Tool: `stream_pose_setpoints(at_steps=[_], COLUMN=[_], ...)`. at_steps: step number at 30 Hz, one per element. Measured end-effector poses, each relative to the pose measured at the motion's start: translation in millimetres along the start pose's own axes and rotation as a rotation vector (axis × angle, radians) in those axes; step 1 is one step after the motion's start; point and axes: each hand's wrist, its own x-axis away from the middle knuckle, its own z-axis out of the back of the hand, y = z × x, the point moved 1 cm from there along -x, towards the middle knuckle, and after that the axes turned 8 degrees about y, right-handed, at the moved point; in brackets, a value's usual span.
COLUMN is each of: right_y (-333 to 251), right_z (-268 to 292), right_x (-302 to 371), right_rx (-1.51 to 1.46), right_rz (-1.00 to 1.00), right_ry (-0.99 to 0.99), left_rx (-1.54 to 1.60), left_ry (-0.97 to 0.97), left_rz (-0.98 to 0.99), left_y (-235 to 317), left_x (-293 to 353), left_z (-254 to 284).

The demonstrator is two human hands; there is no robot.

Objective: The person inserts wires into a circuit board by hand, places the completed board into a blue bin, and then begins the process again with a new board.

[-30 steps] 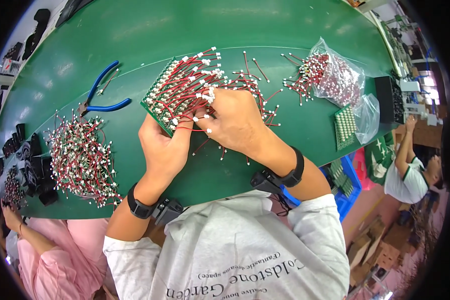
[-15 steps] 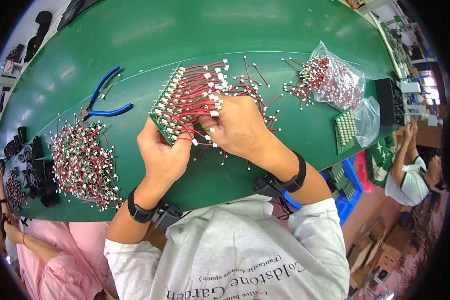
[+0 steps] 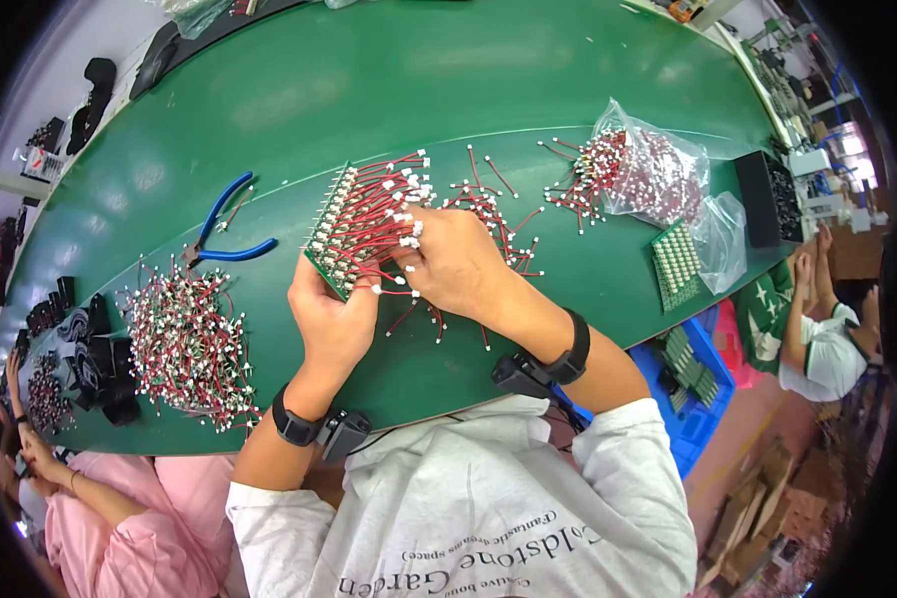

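My left hand is closed on the near end of a green circuit board, which it holds tilted above the table. Rows of white connectors stand on the board, and many red cables with white plugs run from them toward the right. Bent in among these cables are the fingers of my right hand, closed at the plug ends; its fingertips are partly hidden, and which cable they grip is hard to make out. Loose red cables lie on the table beyond and beneath my right hand.
Left of my hands are blue-handled pliers and a heap of cables. To the right lie a clear bag of cables, another board, a black box and, lower, a blue crate. A person in pink sits at left.
The whole view has shifted slightly, with the pliers and left heap appearing lower and farther right. Both hands keep nearly the same hold on the board and its cables.
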Motion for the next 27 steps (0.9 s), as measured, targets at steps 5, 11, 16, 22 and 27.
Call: stream_pose_setpoints(at_steps=[5,11,16,22,27], right_y=[7.7,10.4,9.6,7.1,1.4], right_z=[18.1,18.2,7.8,3.7,2.6], right_x=[-2.8,-1.3,-0.1,2.1,1.9], right_rx=[-0.339,-0.559,-0.624,-0.571,-0.458], right_rz=[-0.244,-0.211,-0.341,-0.242,-0.177], right_ry=[-0.142,-0.255,-0.208,-0.224,-0.121], left_rx=[0.116,0.19,0.211,0.11,0.083], left_ry=[0.047,0.133,0.078,0.1,0.071], left_rz=[0.104,0.196,0.19,0.128,0.11], left_y=[0.1,1.3,-0.4,-8.7,-3.9], left_x=[-11.2,-13.4,-5.9,-2.1,1.9], left_z=[6.1,2.9,-1.4,-0.7,-5.2])
